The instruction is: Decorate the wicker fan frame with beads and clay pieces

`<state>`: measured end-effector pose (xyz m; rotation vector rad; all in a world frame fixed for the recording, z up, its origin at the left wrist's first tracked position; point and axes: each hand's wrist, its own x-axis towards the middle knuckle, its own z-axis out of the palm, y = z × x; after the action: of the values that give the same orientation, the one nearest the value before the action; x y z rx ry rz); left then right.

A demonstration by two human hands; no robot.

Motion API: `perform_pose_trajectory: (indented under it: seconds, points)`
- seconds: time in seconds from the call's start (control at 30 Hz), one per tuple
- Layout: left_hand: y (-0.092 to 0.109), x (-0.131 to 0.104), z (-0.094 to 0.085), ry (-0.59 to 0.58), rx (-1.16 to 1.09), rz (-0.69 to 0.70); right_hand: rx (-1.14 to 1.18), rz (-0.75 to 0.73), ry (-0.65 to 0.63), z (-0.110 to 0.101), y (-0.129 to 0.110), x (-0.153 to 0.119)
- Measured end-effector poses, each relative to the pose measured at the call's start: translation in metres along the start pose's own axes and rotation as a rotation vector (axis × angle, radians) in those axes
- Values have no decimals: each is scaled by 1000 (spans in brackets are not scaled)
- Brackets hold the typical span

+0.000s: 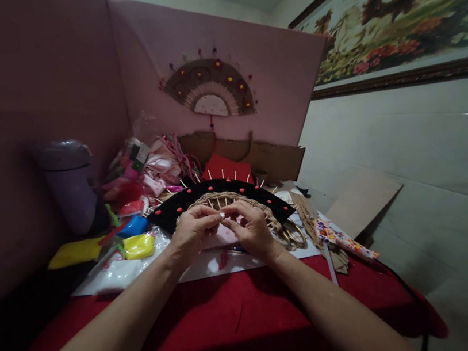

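Observation:
My left hand point(193, 232) and my right hand point(251, 228) meet fingertip to fingertip, both closed in a pinch on a small white piece point(223, 216). It is too small to tell its kind; it may be soft. Just behind and below them lies a fan-shaped craft point(218, 187) with a black band, red dots, thin sticks poking past its top edge and a twisted tan cord point(271, 217) along its inner curve. My hands hide part of the cord and of the pale pink, dotted centre point(227, 235).
Yellow point(139, 246) and blue point(134, 226) clay packets lie left, near a lidded tumbler point(71, 187). Gold-handled scissors point(293, 234), cardboard strips point(306, 212) and a flower-patterned roll point(345, 239) lie right. A finished-looking fan point(208, 83) hangs on the pink board point(281, 76). Red cloth point(218, 311) covers the table.

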<state>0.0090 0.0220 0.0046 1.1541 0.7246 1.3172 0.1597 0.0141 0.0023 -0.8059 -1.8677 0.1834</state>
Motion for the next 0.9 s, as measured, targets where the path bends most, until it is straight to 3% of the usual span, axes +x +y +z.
perform_pose_trajectory:
  seconds: [0.1, 0.3, 0.7, 0.8, 0.9]
  points:
    - [0, 0, 0, 20, -7, -8, 2, -5, -11, 1, 0, 0]
    - [0, 0, 1, -51, -87, 30, -36, -15, 24, 1, 2, 0]
    - [0, 1, 0, 59, 104, 118, -99, -146, -97, 1, -1, -2]
    - [4, -2, 2, 45, 243, 159, -140, -119, -36, 3, 2, -2]
    - [7, -4, 4, 28, 238, 189, -96, 73, 161, 3, 8, 1]
